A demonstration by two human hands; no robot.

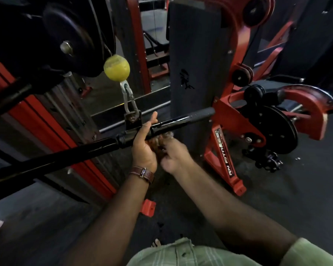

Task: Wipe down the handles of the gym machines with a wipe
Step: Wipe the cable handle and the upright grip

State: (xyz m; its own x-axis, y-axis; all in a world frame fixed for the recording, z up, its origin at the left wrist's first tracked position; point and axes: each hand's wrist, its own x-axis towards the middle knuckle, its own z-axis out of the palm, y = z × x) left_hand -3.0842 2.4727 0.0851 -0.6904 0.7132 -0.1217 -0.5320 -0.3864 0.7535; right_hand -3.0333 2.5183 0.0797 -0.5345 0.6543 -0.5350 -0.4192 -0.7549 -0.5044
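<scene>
Yellow ball [116,68]: hangs above the bar's carabiner [130,104], left of both hands.
Left hand [145,145]: fingers curled round the black bar [96,148] near its middle clamp, thumb up.
Right hand [174,157]: blurred; fingers bunched on a crumpled wipe [166,135] pressed under the bar.
Right handle [199,114]: rubber grip, bare, beside the grey upright [194,60].
Red frame [225,158]: stands close behind.

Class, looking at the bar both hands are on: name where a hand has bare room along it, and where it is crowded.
Free: the long black bar left of the left hand, and the textured grip toward the red frame. Crowded: the middle, where the carabiner bracket, the left hand, and the right hand with the wipe bunch together.
</scene>
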